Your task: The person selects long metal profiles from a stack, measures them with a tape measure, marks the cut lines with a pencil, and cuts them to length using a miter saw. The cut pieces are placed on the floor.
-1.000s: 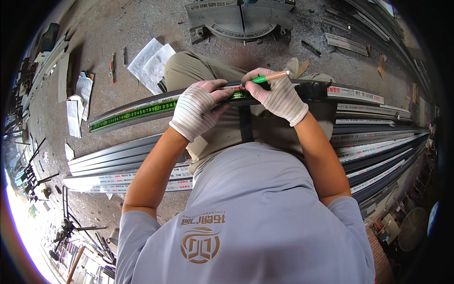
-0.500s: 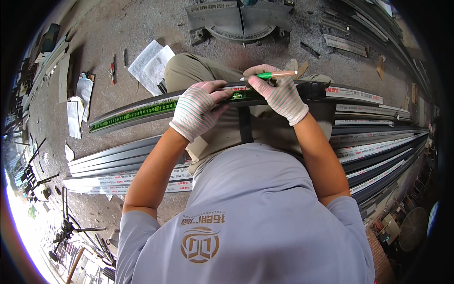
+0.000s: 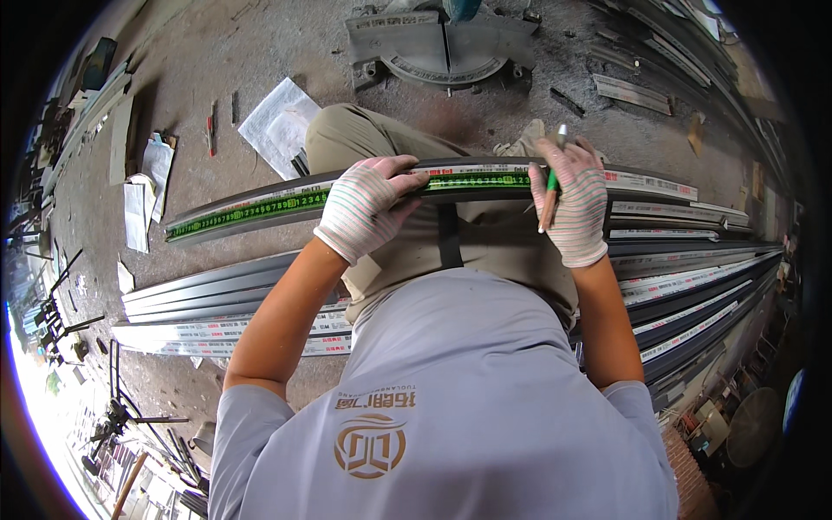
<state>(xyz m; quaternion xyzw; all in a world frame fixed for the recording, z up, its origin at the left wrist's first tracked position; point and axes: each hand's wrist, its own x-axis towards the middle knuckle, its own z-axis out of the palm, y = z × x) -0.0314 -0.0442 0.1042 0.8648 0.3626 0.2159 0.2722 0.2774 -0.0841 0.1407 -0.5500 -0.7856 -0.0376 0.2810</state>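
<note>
A long dark metal profile (image 3: 472,198) with a printed film strip lies across my lap. A green tape measure blade (image 3: 472,180) is stretched along it. My left hand (image 3: 368,206), in a striped knit glove, is closed over the profile and the blade, pinning them together. My right hand (image 3: 574,204), gloved alike, is over the right part of the profile, at the blade's right end. Between its fingers is a green pen (image 3: 552,180) with a white end and a brownish end, held nearly upright. The tape's case is hidden behind this hand.
A grey mitre saw (image 3: 446,52) stands on the floor ahead. Stacked profiles lie at the left (image 3: 212,290) and right (image 3: 693,295) of my body. Paper sheets (image 3: 279,126) and a red-handled tool (image 3: 211,130) lie on the floor to the left.
My right hand has moved right along the profile, uncovering more of the blade. The pen in it has turned from nearly level to nearly upright. My left hand stays in place.
</note>
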